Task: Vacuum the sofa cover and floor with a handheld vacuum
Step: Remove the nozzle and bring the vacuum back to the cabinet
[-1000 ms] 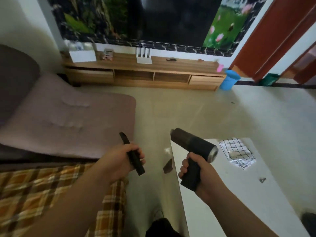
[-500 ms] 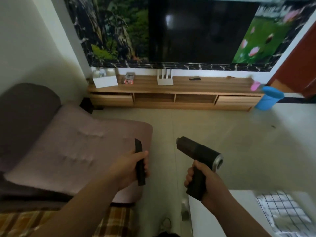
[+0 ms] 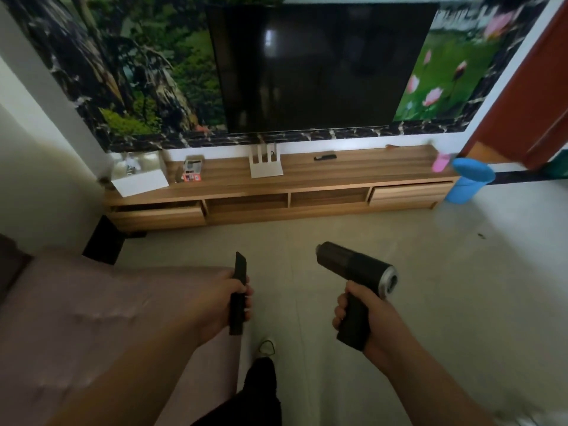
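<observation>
My right hand (image 3: pixel 365 315) grips the black handle of a pistol-shaped handheld vacuum (image 3: pixel 353 265), whose dark barrel points up and left over the floor (image 3: pixel 415 272). My left hand (image 3: pixel 219 302) is closed round a flat black nozzle attachment (image 3: pixel 239 290), held upright and apart from the vacuum. The mauve sofa cover (image 3: pixel 92 318) spreads out at the lower left, under my left forearm. The nozzle and the vacuum's mouth are about a hand's width apart.
A long wooden TV cabinet (image 3: pixel 276 198) runs along the far wall under a dark television (image 3: pixel 319 66). A blue bin (image 3: pixel 467 186) stands at its right end, beside a red-brown door (image 3: pixel 528 96). My leg and a shoe (image 3: pixel 266 348) show below.
My view has lifted and moved forward: the white table and checked cloth have dropped out of sight. Both hands stay closed on their objects, and the nozzle has turned more upright.
</observation>
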Motion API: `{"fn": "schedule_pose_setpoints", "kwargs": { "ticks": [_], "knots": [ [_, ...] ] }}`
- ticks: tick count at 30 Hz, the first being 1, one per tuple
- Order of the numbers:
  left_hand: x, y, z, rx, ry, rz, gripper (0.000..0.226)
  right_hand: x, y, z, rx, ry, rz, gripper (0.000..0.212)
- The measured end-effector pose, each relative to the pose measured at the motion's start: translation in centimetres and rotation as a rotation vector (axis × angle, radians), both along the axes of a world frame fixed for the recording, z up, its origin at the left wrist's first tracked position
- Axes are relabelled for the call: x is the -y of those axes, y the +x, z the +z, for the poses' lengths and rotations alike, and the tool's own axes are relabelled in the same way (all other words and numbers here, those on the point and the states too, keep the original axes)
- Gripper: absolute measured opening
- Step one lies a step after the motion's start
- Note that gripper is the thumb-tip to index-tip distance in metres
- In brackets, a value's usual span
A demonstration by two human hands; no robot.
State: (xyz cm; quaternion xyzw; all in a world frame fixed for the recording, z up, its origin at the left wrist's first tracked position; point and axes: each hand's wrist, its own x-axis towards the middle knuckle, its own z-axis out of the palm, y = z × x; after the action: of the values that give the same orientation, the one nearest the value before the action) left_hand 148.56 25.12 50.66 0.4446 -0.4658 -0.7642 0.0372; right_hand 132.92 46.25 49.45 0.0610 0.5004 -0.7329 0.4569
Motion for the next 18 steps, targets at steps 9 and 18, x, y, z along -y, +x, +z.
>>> {"fn": "schedule_pose_setpoints", "kwargs": {
  "ticks": [9, 18],
  "knots": [
    [14.0, -23.2, -1.0, -0.034, -0.070, -0.298, 0.026, 12.9, -17.5, -1.4, 0.081, 0.012, -0.136, 0.024],
    [16.0, -45.7, -0.7, -0.083, -0.026, -0.572, 0.025, 13.4, -31.6, 0.1, 0.121, 0.049, -0.329, 0.025]
  ]
}}
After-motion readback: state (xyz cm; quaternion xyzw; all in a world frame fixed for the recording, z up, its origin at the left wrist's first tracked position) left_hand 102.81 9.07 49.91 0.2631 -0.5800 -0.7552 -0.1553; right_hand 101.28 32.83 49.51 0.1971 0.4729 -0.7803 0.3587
